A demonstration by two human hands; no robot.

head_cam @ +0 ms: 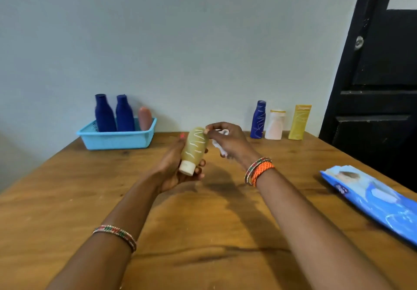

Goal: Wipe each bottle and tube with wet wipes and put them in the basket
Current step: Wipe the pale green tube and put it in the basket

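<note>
1. Holding the green tube (195,147) up over the desk (203,233) is my left hand (174,167), with its fingers curled round the tube's low end near the white cap (187,168)
2. I see the tube tilted, with the cap pointing down toward me and the round end pointing up and away
3. I see my right hand (228,139) bunched round a white wet wipe (220,144), with its fingertips touching the top end of the tube
4. I see a light blue basket (117,139) at the far left of the desk, close to the wall
5. I see two dark blue bottles (105,114) standing up in the basket, and a pink-brown bottle (145,118) beside them on the right
6. I see three more things standing in a row at the far right of the desk: a blue bottle (258,120), a white bottle (275,125) and a yellow tube (299,122)
7. I see a blue pack of wipes (372,201) lying flat on the right side of the desk, well apart from my hands
8. I see bead bracelets (259,170) on my right wrist and one more on my left arm
9. I see a black door (379,64) past the desk on the right
</note>
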